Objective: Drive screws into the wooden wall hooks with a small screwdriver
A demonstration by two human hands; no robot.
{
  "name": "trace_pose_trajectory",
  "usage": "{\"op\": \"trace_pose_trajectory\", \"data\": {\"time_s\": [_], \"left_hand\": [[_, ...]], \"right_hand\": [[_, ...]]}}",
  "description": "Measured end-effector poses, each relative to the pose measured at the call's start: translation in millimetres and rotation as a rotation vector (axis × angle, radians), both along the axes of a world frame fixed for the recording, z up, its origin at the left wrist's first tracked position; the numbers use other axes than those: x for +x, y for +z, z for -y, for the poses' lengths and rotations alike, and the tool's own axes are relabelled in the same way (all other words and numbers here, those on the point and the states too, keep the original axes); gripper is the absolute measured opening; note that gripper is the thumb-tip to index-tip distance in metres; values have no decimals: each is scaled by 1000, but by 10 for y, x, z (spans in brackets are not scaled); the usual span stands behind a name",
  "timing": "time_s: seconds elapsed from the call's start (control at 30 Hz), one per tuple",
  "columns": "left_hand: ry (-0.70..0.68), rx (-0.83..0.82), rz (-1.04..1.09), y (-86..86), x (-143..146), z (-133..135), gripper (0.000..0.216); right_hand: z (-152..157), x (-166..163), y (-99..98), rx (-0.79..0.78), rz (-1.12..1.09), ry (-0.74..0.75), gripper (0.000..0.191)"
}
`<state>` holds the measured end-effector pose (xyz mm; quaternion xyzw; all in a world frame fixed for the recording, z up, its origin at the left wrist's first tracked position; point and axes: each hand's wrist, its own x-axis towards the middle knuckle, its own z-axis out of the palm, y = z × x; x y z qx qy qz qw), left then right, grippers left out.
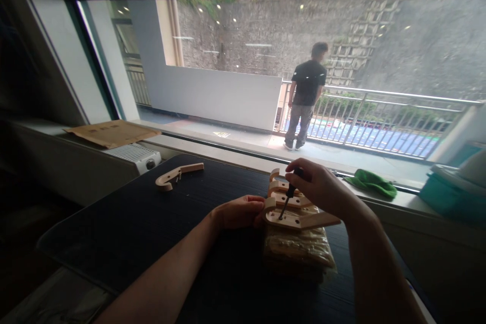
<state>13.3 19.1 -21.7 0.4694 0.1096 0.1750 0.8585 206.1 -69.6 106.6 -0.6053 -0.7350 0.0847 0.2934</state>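
With the right hand [313, 185] gripping the screwdriver [290, 192] and the left hand [243, 211] holding the left end of the nearest wooden hook [289, 221], atop the wrapped block [299, 247] toward the right of the tabletop [132, 223], square the shaft and press steadily while turning.

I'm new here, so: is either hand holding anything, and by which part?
The right hand holds a screwdriver by its handle. The left hand is at a wooden hook, by its curved end; its grip cannot be told.
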Motion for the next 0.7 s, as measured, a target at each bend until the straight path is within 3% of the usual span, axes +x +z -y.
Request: {"op": "trace_pose_trajectory", "data": {"time_s": [0.13,0.33,0.7], "left_hand": [[-5,6,2,-3,-1,-1,27],[0,6,-11,-20,-7,-22,27],[-15,20,18,7,-1,3,28]], "right_hand": [[25,-10,23,-3,35,18,23],[-27,-24,-21,25,85,-88,32],[16,-31,16,-28,-24,80,25]]}}
